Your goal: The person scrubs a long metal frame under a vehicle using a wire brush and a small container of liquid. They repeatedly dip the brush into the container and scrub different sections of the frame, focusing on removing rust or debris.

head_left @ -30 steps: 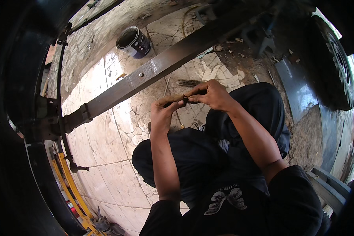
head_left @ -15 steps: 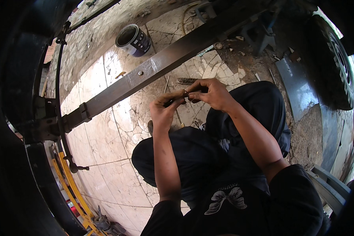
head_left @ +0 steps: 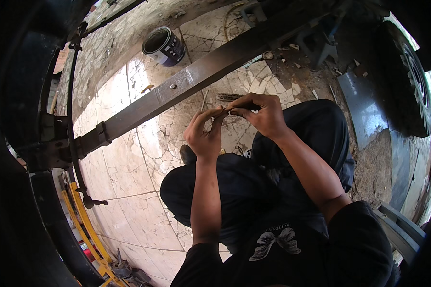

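Note:
Both my hands meet fingertip to fingertip above my bent knees. My left hand (head_left: 204, 132) is closed in a pinch, thumb against the fingers. My right hand (head_left: 264, 115) pinches too, its fingertips touching those of the left. Whatever sits between them is tiny and covered by the fingers, so I cannot make out its kind. Just beyond the hands runs a long dark metal beam (head_left: 143, 106), slanting from lower left to upper right, with a bolt head (head_left: 173, 86) on its face. A dark ridged piece (head_left: 229, 97) lies on the floor behind my right fingers.
An open paint bucket (head_left: 163, 46) stands beyond the beam on cracked floor tiles (head_left: 124, 174). At the far right is a large tyre (head_left: 407, 81) near a flat metal sheet (head_left: 364, 107). A thin rod (head_left: 73, 119) and yellow metal bars (head_left: 84, 215) are on the left.
My left hand has turned slightly, its fingers straighter and higher. My right hand has shifted a little, and the fingertips of both stay together.

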A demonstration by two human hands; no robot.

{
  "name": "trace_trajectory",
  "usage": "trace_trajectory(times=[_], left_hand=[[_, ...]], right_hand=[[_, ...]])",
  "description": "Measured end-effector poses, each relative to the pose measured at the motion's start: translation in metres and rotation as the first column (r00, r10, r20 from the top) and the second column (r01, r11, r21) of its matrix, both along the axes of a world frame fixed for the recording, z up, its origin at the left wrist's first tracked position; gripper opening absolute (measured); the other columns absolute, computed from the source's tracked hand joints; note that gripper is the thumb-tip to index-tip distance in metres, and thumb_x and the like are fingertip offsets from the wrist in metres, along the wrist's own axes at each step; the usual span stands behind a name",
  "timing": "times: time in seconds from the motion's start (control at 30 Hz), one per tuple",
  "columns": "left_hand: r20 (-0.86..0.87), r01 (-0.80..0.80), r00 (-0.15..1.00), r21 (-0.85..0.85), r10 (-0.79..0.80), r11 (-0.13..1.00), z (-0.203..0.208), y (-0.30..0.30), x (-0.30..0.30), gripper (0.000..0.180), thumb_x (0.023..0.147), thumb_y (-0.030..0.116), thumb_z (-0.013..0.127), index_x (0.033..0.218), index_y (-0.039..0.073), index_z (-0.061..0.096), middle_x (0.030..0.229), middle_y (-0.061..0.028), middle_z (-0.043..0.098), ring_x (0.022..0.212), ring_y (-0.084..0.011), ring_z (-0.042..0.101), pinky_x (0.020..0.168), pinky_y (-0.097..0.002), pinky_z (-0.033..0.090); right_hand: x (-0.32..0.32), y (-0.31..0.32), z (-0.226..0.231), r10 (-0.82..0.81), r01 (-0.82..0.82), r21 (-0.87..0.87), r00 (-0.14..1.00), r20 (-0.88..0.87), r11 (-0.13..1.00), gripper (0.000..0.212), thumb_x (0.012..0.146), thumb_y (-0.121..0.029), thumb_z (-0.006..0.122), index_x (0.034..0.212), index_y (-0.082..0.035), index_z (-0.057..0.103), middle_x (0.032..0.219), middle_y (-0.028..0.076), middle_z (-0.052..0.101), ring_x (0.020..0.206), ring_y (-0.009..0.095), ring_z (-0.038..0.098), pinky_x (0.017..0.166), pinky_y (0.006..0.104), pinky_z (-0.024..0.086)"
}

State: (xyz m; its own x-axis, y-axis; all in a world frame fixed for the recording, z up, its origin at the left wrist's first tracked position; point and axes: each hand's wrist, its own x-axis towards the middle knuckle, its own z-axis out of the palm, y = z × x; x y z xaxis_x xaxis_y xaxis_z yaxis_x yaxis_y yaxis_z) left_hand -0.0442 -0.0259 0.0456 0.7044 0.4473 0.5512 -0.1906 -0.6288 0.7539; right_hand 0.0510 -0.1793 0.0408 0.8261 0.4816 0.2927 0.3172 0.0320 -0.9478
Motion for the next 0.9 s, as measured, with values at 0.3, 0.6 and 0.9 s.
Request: trace_trajectory(times=[0.3, 0.6, 0.9], left_hand=[[0.161, -0.129, 0.981, 0.109, 0.111, 0.986, 0.002, -0.018, 0.001, 0.018, 0.078, -0.005, 0.086, 0.092, 0.003, 0.078, 0.089, -0.0111, 0.078, 0.082, -0.0219, 0.078, 0.073, -0.0287, 0.059], [0.130, -0.046, 0.991, 0.067, 0.037, 0.997, 0.000, -0.026, 0.003, 0.020, 0.080, -0.006, 0.085, 0.097, 0.003, 0.079, 0.097, -0.0137, 0.080, 0.091, -0.0234, 0.079, 0.077, -0.0290, 0.060], [0.095, -0.191, 0.978, 0.071, 0.184, 0.979, -0.006, -0.030, 0.009, 0.018, 0.086, -0.008, 0.078, 0.103, -0.001, 0.079, 0.101, -0.0145, 0.080, 0.096, -0.0219, 0.079, 0.083, -0.0291, 0.060]], right_hand=[[-0.023, 0.003, -0.005, 0.011, 0.043, 0.199, 0.965, -0.262, 0.979, 0.012, 0.090, 0.004, 0.077, 0.101, 0.003, 0.077, 0.094, 0.011, 0.079, 0.085, 0.014, 0.076, 0.074, 0.0273, 0.062], [-0.019, 0.001, -0.012, -0.117, 0.145, 0.193, 0.982, -0.152, 0.970, 0.007, 0.096, 0.005, 0.070, 0.103, 0.004, 0.073, 0.099, 0.011, 0.078, 0.088, 0.013, 0.074, 0.079, 0.0293, 0.062], [-0.043, 0.020, -0.015, -0.114, 0.198, 0.198, 0.923, -0.366, 0.960, 0.019, 0.099, -0.008, 0.073, 0.114, 0.003, 0.075, 0.107, 0.010, 0.079, 0.094, 0.010, 0.072, 0.084, 0.0269, 0.059]])
